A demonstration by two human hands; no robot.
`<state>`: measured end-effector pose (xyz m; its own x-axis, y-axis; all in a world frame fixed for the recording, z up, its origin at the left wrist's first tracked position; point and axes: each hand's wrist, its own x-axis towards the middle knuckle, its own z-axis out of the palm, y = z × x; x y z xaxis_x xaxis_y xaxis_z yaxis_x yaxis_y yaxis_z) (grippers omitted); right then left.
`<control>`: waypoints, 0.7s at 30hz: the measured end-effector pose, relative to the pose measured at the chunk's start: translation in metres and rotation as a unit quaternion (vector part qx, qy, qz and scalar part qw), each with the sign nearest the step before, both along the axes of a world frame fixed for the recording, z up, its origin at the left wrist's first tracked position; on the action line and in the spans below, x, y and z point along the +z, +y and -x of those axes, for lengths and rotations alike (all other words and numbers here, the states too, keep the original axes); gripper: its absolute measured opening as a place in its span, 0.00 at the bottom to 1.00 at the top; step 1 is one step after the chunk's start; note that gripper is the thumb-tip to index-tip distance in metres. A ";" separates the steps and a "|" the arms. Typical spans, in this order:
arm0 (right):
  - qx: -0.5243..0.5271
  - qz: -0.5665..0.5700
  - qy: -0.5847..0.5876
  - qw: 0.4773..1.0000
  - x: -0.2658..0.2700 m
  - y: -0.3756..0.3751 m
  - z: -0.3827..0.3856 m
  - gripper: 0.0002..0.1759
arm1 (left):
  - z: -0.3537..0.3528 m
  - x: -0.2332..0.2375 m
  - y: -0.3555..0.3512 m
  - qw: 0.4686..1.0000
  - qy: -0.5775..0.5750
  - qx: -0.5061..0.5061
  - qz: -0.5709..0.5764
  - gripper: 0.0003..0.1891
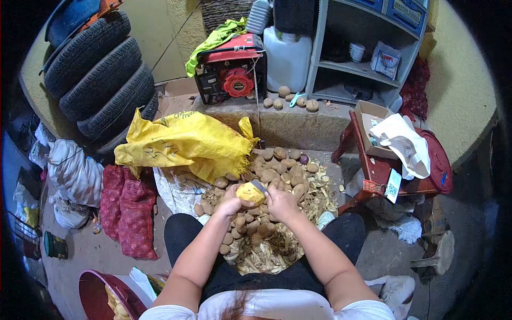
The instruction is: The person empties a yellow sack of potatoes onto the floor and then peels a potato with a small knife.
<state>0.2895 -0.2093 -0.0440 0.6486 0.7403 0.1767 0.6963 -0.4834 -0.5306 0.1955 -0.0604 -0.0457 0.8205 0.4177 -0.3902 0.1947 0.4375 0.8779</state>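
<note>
A peeled yellow potato (249,194) is held in my left hand (233,202), whose fingers wrap round its left side. My right hand (281,202) grips a dark peeler (259,186), and its blade lies against the potato's upper right side. Below and around both hands is a heap of unpeeled brown potatoes (268,175). Pale peelings (266,257) lie between my legs, and more are strewn to the right of the heap.
A yellow sack (186,145) lies behind the heap, left of centre. Red mesh bags (137,216) stand at the left. A dark red tub (98,298) holding peeled potatoes is at lower left. At right is a red table (376,169).
</note>
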 end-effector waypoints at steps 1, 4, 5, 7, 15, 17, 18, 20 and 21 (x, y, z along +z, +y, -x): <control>0.001 -0.008 -0.021 1.000 -0.001 0.000 0.001 0.10 | 0.000 0.003 -0.001 1.000 0.003 0.002 0.006 0.34; 0.004 0.004 -0.027 1.000 0.001 0.001 0.003 0.09 | -0.001 -0.015 0.005 0.998 -0.006 0.002 -0.063 0.34; 0.004 0.004 -0.027 1.000 0.004 0.001 0.005 0.09 | 0.000 -0.013 0.005 0.998 -0.006 0.003 -0.064 0.34; -0.003 0.013 0.005 1.000 0.011 0.001 0.011 0.09 | 0.001 -0.009 0.006 1.000 -0.012 -0.008 -0.021 0.35; -0.004 -0.009 0.013 1.000 -0.004 0.003 0.015 0.11 | 0.005 0.005 0.003 0.995 0.029 -0.026 -0.096 0.35; -0.007 -0.008 0.019 1.000 -0.006 0.004 0.014 0.12 | 0.007 0.004 0.005 0.993 0.048 -0.041 -0.098 0.34; -0.004 -0.008 0.050 0.999 -0.006 0.004 0.012 0.12 | 0.006 -0.006 0.008 0.992 0.035 -0.043 -0.116 0.34; 0.000 -0.008 0.080 0.997 -0.013 0.005 0.009 0.13 | 0.004 -0.019 0.011 0.990 0.022 -0.044 -0.134 0.34; 0.002 -0.013 0.094 0.996 -0.022 0.007 0.005 0.14 | 0.003 -0.022 0.012 0.982 0.027 -0.045 -0.180 0.34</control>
<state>0.2844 -0.2026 -0.0657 0.6685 0.7402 0.0719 0.5860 -0.4648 -0.6637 0.1927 -0.0487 -0.0672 0.8425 0.4637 -0.2742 0.2689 0.0791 0.9599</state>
